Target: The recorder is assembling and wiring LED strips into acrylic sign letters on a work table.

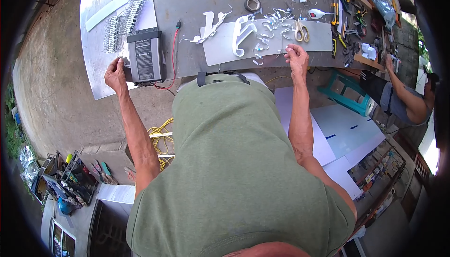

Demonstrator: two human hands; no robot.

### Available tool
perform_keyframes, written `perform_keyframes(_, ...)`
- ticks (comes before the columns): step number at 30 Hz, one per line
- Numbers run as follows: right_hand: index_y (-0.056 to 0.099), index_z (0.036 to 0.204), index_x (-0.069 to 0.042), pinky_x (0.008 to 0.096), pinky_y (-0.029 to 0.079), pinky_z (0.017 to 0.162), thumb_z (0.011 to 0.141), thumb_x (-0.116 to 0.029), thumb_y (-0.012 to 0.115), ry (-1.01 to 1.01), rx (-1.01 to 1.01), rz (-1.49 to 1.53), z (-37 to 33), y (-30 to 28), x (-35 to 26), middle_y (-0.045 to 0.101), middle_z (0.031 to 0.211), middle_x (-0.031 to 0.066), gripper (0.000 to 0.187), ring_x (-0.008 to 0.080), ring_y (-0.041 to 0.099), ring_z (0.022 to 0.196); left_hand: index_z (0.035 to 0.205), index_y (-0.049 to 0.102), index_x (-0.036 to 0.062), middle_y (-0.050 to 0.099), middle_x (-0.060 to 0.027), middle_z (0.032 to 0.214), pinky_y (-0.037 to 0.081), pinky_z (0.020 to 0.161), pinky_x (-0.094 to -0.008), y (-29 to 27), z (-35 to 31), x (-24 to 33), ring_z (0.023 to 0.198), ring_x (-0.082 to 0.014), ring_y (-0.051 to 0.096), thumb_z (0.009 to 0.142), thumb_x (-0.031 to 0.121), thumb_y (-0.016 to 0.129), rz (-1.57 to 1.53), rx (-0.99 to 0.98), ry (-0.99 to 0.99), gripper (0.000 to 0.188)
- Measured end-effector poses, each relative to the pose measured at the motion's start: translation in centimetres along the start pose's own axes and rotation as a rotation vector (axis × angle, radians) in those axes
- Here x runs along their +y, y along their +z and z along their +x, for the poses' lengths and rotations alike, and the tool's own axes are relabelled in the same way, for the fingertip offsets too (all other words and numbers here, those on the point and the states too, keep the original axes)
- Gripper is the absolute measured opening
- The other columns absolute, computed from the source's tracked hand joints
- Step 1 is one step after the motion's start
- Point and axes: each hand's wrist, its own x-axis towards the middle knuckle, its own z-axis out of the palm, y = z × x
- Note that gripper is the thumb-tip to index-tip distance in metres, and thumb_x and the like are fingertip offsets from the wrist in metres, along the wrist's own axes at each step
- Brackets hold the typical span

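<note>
My left hand (116, 75) is at the left side of a grey and black power supply box (147, 59), thumb and fingers pinched together. What they hold, if anything, is too small to make out. Bundled strings of small light modules (123, 26) lie just beyond it. On the right, my right hand (297, 61) pinches the end of a thin wire (281, 51) over the table's near edge. Close by are scissors (302, 33) with tan handles and several loose white light modules (269, 27). Two white letter-shaped pieces (243, 37) lie on a pale grey sheet (218, 54).
A red lead (174, 55) runs from the box across the metal table (192, 3). A tape roll (253, 4) and a white glue-bottle-like item (318, 13) lie farther back. Tools (335, 18) crowd the right. A teal stool (347, 90) stands below, near another person (408, 95).
</note>
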Motion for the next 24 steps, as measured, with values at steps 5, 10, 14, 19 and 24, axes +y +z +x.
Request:
perform_keyframes(5, 0.071, 0.108, -0.002, 0.0288, 0.052, 0.058, 0.091, -0.007, 0.064, -0.092, 0.044, -0.210, 1.2, -1.3, 0.5, 0.072, 0.091, 0.0069, 0.019, 0.0119, 0.066, 0.066, 0.113, 0.074, 0.0021, 0.076, -0.0102, 0.098, 0.053, 0.079, -0.0268, -0.9, -0.6, 0.5, 0.083, -0.0144, 0.068, 0.089, 0.020, 0.074, 0.061, 0.063, 0.020, 0.030)
perform_keyframes(10, 0.071, 0.108, -0.003, 0.0322, 0.054, 0.063, 0.089, -0.006, 0.065, -0.213, 0.027, -0.345, 3.3, -2.3, 0.6, 0.070, 0.095, 0.0092, 0.020, 0.0171, 0.069, 0.070, 0.111, 0.075, 0.0036, 0.076, -0.0072, 0.096, 0.051, 0.070, -0.0278, -1.6, -2.7, 4.6, 0.078, -0.0122, 0.064, 0.090, 0.018, 0.072, 0.095, 0.205, 0.110, 0.026)
perform_keyframes(14, 0.071, 0.108, -0.004, 0.0357, 0.054, 0.068, 0.086, -0.005, 0.067, -0.483, -0.052, -0.474, 4.9, -1.8, 0.1, 0.068, 0.101, 0.0110, 0.023, 0.0252, 0.068, 0.077, 0.111, 0.075, 0.0049, 0.075, -0.0062, 0.097, 0.051, 0.070, -0.0271, -1.0, -5.2, 9.1, 0.080, -0.0109, 0.064, 0.092, 0.018, 0.070, 0.048, 0.205, 0.184, 0.023)
perform_keyframes(19, 0.070, 0.103, -0.005, 0.0423, 0.053, 0.077, 0.083, -0.007, 0.069, -0.627, -0.140, -0.620, 6.7, -0.9, 0.9, 0.065, 0.101, 0.0117, 0.020, 0.0317, 0.066, 0.087, 0.110, 0.076, 0.0057, 0.075, -0.0041, 0.096, 0.051, 0.069, -0.0232, 1.9, -8.8, 14.5, 0.079, -0.0085, 0.064, 0.093, 0.016, 0.071, -0.072, 0.154, 0.187, 0.021)
perform_keyframes(24, 0.067, 0.093, -0.002, 0.0398, 0.051, 0.068, 0.083, -0.014, 0.074, -0.436, -0.248, -0.431, 8.1, -1.5, 1.2, 0.067, 0.090, 0.0099, 0.017, 0.0248, 0.066, 0.079, 0.113, 0.074, 0.0021, 0.073, -0.0033, 0.095, 0.049, 0.072, -0.0201, 6.0, -13.2, 18.4, 0.082, -0.0068, 0.062, 0.093, 0.013, 0.071, -0.201, 0.009, 0.146, 0.023)
